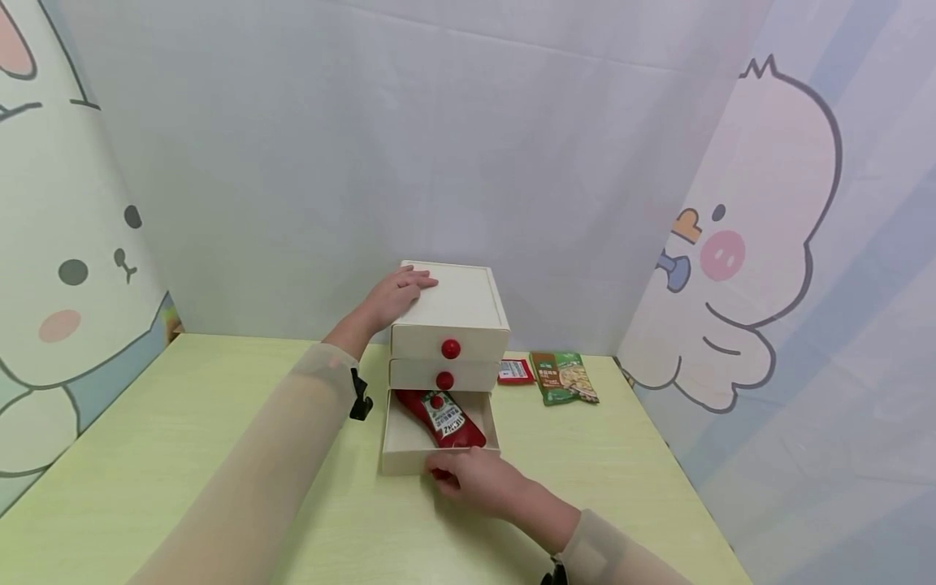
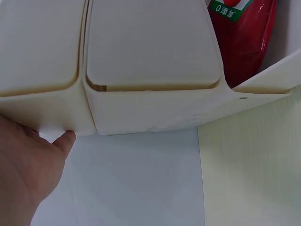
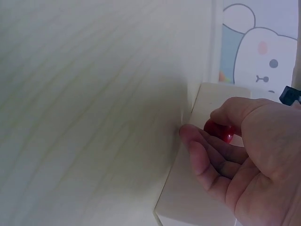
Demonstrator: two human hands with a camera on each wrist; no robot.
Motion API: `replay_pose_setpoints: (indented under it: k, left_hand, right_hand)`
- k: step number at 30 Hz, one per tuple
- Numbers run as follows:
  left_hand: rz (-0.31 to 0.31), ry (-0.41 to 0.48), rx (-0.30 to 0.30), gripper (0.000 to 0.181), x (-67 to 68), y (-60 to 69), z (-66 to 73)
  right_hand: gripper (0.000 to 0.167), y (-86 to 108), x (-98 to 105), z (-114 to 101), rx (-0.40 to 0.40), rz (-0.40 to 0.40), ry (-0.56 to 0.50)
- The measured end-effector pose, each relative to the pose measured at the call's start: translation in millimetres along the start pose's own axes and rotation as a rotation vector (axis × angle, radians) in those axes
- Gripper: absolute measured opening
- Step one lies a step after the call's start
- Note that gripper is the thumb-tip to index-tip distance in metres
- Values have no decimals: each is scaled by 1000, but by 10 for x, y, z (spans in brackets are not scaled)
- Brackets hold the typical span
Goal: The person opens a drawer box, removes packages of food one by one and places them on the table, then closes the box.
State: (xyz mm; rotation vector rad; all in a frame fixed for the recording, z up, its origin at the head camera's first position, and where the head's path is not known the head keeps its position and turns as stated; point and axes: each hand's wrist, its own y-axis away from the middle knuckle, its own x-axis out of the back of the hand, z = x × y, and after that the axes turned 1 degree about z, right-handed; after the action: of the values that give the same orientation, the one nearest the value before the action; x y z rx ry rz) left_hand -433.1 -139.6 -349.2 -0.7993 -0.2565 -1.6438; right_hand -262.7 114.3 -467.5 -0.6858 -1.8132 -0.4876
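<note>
A white drawer cabinet (image 1: 450, 294) with red round knobs stands on the table. Its bottom drawer (image 1: 405, 463) is pulled out, and inside lies a red ketchup pouch (image 1: 448, 422) with a Heinz label, also seen in the left wrist view as a red pouch (image 2: 242, 44). My left hand (image 1: 395, 299) rests on the cabinet's top left edge, fingers extended; its thumb (image 2: 65, 141) touches the side. At the drawer front, my right hand (image 1: 478, 481) pinches the bottom drawer's red knob (image 3: 219, 131) between thumb and fingers. In the head view that knob is mostly hidden by the hand.
Right of the cabinet lie a green and brown food packet (image 1: 565, 378) and a small red and white packet (image 1: 515, 371), partly hidden behind the cabinet. The pale yellow table (image 1: 585, 455) meets cartoon-printed curtains at the back and sides.
</note>
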Motion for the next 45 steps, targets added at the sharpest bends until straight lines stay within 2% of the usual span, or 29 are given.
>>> replay_pose_setpoints:
  k: [23, 34, 38, 45]
  left_hand:
    - [-12, 13, 11, 54, 9, 13, -1]
    - [-6, 16, 11, 53, 13, 25, 10]
    - [-6, -11, 3, 54, 9, 17, 7]
    - [-7, -8, 8, 54, 4, 13, 10]
  right_hand:
    - [15, 133, -33, -104, 42, -21, -35]
    - [15, 193, -38, -152, 73, -3, -22]
    - [16, 216, -35, -169, 68, -9, -17]
    - [16, 247, -45, -183, 65, -11, -3]
